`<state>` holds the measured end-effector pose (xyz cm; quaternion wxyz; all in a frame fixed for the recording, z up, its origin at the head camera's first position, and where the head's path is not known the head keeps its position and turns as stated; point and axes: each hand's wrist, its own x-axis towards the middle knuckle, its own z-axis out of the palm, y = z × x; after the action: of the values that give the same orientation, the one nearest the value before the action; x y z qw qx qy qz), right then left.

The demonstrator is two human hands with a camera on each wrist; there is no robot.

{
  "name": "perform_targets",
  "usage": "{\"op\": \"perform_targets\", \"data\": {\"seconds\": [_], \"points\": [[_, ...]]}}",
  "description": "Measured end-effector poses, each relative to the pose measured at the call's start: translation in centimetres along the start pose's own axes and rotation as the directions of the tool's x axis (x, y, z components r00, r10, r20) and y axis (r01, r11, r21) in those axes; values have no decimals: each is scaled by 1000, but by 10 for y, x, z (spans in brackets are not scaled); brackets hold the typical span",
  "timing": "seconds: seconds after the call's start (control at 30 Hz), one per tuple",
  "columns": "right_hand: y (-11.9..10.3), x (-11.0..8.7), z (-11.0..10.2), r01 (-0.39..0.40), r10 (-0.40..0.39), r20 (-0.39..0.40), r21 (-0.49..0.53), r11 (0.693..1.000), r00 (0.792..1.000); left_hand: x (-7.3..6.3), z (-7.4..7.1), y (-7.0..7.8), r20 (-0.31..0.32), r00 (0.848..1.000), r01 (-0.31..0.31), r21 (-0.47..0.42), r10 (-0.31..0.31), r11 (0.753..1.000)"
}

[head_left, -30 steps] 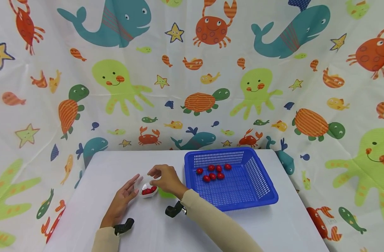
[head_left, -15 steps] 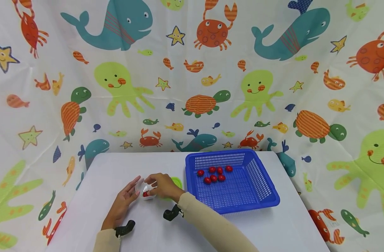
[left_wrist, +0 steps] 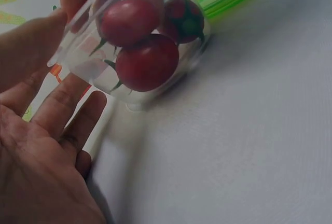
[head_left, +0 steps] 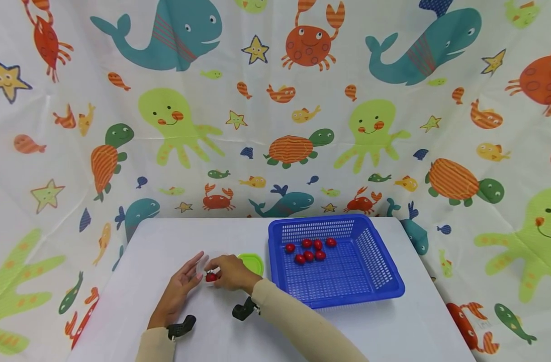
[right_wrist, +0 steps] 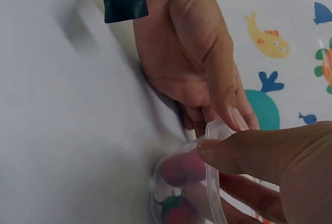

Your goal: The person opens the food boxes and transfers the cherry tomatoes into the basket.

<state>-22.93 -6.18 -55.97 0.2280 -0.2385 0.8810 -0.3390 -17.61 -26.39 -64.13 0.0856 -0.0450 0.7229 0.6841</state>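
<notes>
A small clear plastic cup (left_wrist: 140,86) lies tilted between my hands, its rim turned toward my left hand. Three red cherry tomatoes (left_wrist: 148,63) with green stems show through its wall. My left hand (head_left: 178,289) holds the cup at the rim, thumb against the edge and the other fingers spread along the outer side. My right hand (head_left: 234,273) grips the cup from the other side: the thumb lies over the rim outside, and the fingers reach in through the opening, close to the tomatoes. Part of the cup is hidden behind the right hand.
Just beyond the right hand lies a round green lid (head_left: 252,263). A blue plastic basket (head_left: 361,296) stands to the right with several more cherry tomatoes (head_left: 308,255) in it. The white table (head_left: 203,327) ends at a curtain (head_left: 257,120) printed with sea animals.
My right hand has come down from above the cup to its rim, fingers now inside. The cup has tipped further toward my left hand, which stays nearly still. More of the green lid shows.
</notes>
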Motion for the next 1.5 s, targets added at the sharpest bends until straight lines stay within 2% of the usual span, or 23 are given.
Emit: {"op": "perform_targets", "data": {"seconds": [0.1, 0.27, 0.4, 0.7, 1.13, 1.5], "points": [[2, 2, 2, -8, 8, -4, 20, 1000, 1000, 0, 0, -1, 2, 1000, 0, 1, 0, 1000], [4, 1, 4, -37, 42, -30, 148, 988, 999, 1, 0, -1, 4, 1000, -5, -1, 5, 1000], [4, 1, 4, -24, 39, -66, 204, 979, 997, 1, 0, 0, 4, 1000, -10, -10, 10, 1000], [2, 3, 9, -26, 67, -173, 228, 973, 983, 1, 1, 0, 6, 1000, -26, -20, 26, 999], [0, 3, 11, -63, 99, -170, 209, 976, 980, -1, 1, 3, 4, 1000, -17, -16, 17, 1000], [2, 2, 11, -2, 59, -215, 254, 967, 975, 0, 1, 1, -1, 1000, 1, -21, -1, 1000]]}}
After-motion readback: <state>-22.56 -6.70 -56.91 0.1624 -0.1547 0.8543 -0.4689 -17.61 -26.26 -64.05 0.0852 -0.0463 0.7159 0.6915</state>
